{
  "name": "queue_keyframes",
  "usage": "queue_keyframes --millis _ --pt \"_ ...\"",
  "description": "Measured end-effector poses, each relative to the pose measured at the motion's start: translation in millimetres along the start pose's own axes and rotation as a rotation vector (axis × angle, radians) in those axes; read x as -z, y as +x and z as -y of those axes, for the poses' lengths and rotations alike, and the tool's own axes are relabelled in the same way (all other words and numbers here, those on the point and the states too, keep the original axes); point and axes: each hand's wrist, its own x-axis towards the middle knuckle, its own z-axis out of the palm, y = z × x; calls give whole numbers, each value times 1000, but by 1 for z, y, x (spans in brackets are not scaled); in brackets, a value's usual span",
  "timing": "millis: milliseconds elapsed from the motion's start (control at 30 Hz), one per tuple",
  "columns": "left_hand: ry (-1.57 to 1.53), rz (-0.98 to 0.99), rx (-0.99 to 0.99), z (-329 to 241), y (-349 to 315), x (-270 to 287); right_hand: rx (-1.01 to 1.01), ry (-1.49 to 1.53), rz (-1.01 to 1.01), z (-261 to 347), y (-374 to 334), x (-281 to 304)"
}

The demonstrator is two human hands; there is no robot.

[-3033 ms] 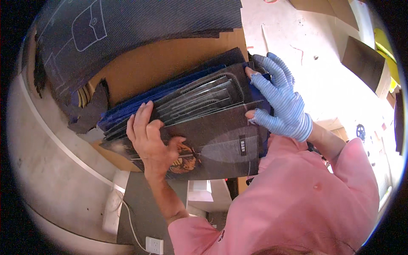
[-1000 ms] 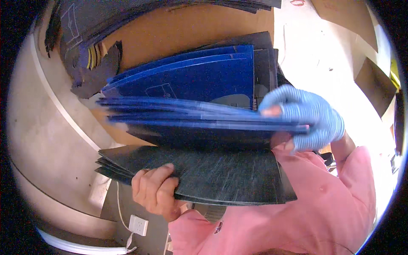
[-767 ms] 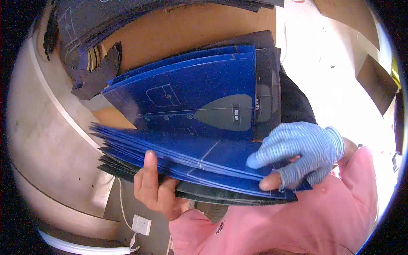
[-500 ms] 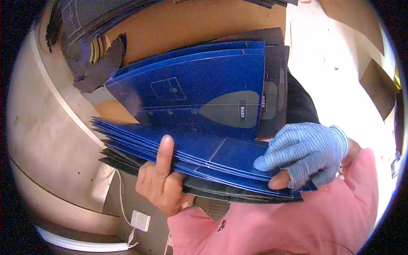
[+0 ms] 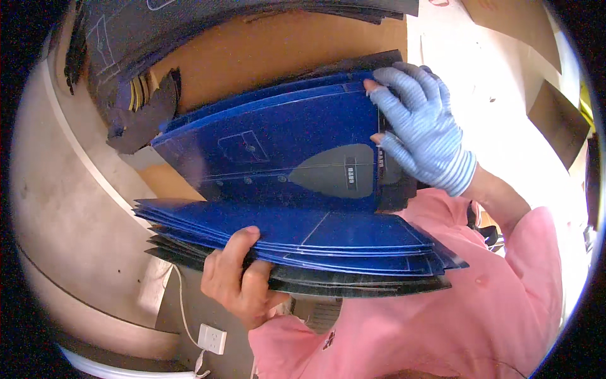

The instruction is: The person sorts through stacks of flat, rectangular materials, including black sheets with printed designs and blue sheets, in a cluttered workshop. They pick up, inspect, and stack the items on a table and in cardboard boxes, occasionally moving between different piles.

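My bare left hand grips the near edge of a thick stack of flat sheets, blue ones on top and black ones beneath, held level in front of my chest. My right hand, in a light blue knitted glove with open fingertips, pinches the right edge of a second pile of blue sheets lying farther off on a brown cardboard surface. The top sheet there carries a grey half-oval patch and thin white outline markings.
More dark sheets fan out across the top of the view, with a small dark offcut at the left. A white wall socket with a cord sits low down. A pale floor lies to the right.
My right hand left the stack I hold and moved up to the right edge of the farther blue pile. My left hand's raised finger has curled back onto the stack.
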Motion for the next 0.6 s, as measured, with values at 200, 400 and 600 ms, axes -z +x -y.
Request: queue_keyframes --millis 200,400,600 --pt "9 -4 10 -2 1 0 0 69 -65 4 -6 -7" --pt "33 8 11 -3 5 0 -36 -56 -132 3 2 -11" --pt "-155 -250 70 -8 12 -17 360 894 95 1 3 25"
